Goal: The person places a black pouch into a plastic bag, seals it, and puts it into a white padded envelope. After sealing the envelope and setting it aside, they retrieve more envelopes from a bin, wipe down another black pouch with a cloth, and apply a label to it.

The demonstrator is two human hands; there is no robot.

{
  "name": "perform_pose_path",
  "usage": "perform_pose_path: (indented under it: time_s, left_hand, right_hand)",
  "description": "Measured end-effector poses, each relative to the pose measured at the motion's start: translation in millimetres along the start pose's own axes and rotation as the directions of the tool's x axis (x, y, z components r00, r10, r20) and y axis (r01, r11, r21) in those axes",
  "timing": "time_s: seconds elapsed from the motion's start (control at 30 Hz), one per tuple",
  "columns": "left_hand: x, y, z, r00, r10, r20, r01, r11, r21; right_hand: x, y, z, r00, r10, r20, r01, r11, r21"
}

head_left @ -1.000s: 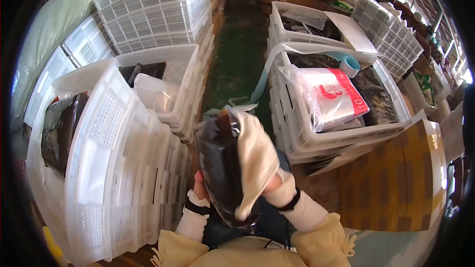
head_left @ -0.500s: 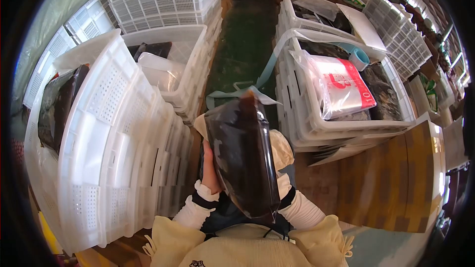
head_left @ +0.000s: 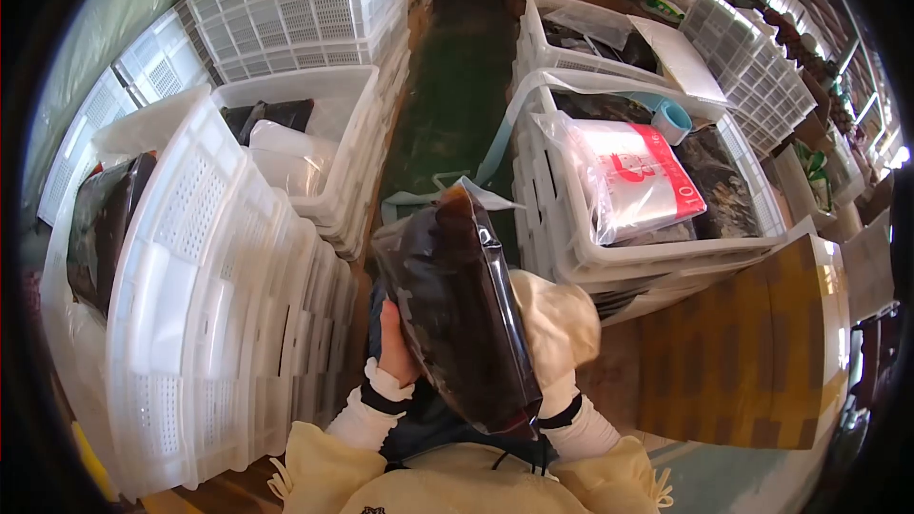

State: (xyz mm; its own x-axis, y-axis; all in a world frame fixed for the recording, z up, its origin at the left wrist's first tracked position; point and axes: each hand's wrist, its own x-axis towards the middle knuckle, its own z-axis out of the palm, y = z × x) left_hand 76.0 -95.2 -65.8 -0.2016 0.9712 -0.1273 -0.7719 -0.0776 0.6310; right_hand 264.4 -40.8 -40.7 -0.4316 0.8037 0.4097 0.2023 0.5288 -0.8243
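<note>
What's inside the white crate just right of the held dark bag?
In the crate, a clear red-printed bag and a tape roll lie on top; dark packs show beneath. Anything deeper is covered.

Readable only on the red-and-white sheet (head_left: 633,176) inside the clear bag (head_left: 571,148) atop the right-hand crate (head_left: 571,265): the number "10", printed on the red band at the sheet's lower right corner and turned sideways to the camera. On the white part beside it, a large red mark, perhaps a bold character or a logo, too blurred to read as any letter. On the dark pouch (head_left: 457,314), only glossy film and glare, with no print sharp enough to make out.
</note>
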Motion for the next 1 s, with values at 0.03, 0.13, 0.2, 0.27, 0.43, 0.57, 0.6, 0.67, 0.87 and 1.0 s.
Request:
perform_pose_path:
  time_s: [0.03,0.13,0.2,0.27,0.43,0.57,0.6,0.67,0.87,1.0]
  left_hand:
    - [-1.0,5.7,4.3,0.996,-0.082,0.046,0.081,0.997,0.007]
    - [-2.3,7.4,14.5,0.985,-0.172,-0.017,0.172,0.985,0.011]
    - [-2.4,0.2,22.1,0.994,-0.088,-0.064,0.089,0.996,0.019]
    - [-2.2,-4.8,21.4,0.999,-0.014,-0.043,0.014,1.0,-0.01]
    - [14.1,-16.6,-8.2,0.963,0.268,-0.017,-0.268,0.96,-0.081]
    - [16.7,-12.0,3.3,0.845,0.515,-0.144,-0.498,0.856,0.138]
    - [14.7,-10.7,10.6,0.798,0.585,-0.145,-0.557,0.808,0.192]
    - [13.2,-10.8,23.6,0.689,0.712,-0.134,-0.66,0.693,0.289]
    - [-2.4,0.4,20.5,0.654,0.753,-0.075,-0.71,0.645,0.283]
    - [-3.7,18.0,27.5,0.782,0.621,-0.059,-0.615,0.783,0.096]
  right_hand:
    - [4.0,-0.9,4.1,0.996,0.077,-0.042,-0.079,0.996,-0.043]
    - [20.2,-7.3,3.4,0.973,0.219,-0.068,-0.224,0.971,-0.081]
    - [29.1,-10.9,0.7,0.974,0.226,-0.025,-0.227,0.971,-0.078]
    - [28.2,-16.7,-2.9,0.978,0.207,-0.017,-0.208,0.974,-0.089]
    - [2.9,-40.3,-10.8,0.989,0.086,-0.117,-0.11,0.971,-0.21]
    - [13.5,-51.2,-4.5,0.969,0.024,-0.245,-0.115,0.924,-0.366]
    - [18.5,-49.9,-1.4,0.96,0.008,-0.28,-0.127,0.904,-0.408]
    - [26.2,-41.7,-0.7,0.941,-0.084,-0.328,-0.074,0.894,-0.441]
    - [64.8,-22.8,19.3,0.758,0.043,-0.651,0.275,0.884,0.379]
    - [77.6,-32.5,9.1,0.733,-0.247,-0.634,0.063,0.952,-0.298]
